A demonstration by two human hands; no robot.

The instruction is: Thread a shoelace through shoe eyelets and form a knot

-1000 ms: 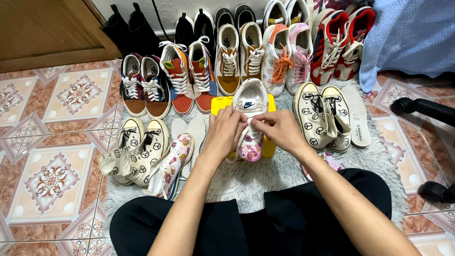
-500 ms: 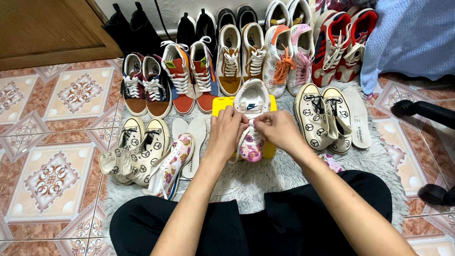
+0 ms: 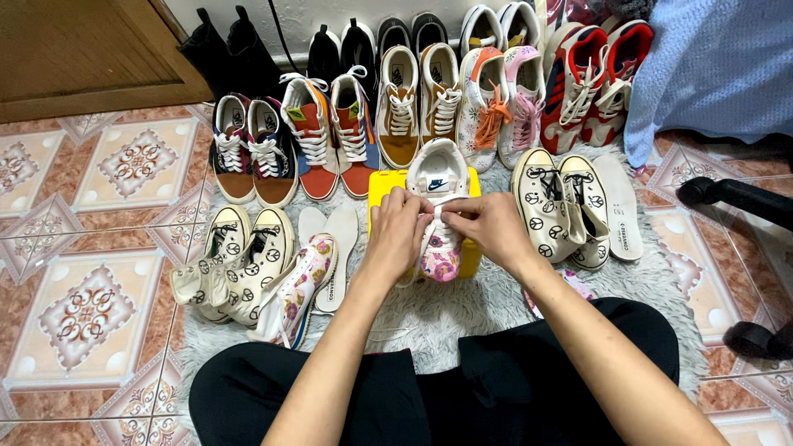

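while the person sat cross-legged on the shaggy grey rug, both hands met over a white sneaker with a pink floral toe. the left hand pinched the white lace from one side, fingers closed narrow on it, and the right hand pinched the same lace from the other side, thumb and forefinger tight. the fingertips of the two hands nearly touched over the middle of the shoe. the sneaker lay under the grip on a yellow box, heel pointing away from the person, toe toward the knees.

just left of the grip lay two pale insoles and a floral sneaker on its side, with a cream pair printed with peace signs beyond them. right of the grip stood another cream peace-sign pair, with one more insole beside it. beyond the grip, further from the person, ran a row of shoes: a navy and brown pair, an orange and blue high-top pair, a mustard pair, a pair with orange and pink laces and a red pair. black boots stood at the wall beside a wooden door.
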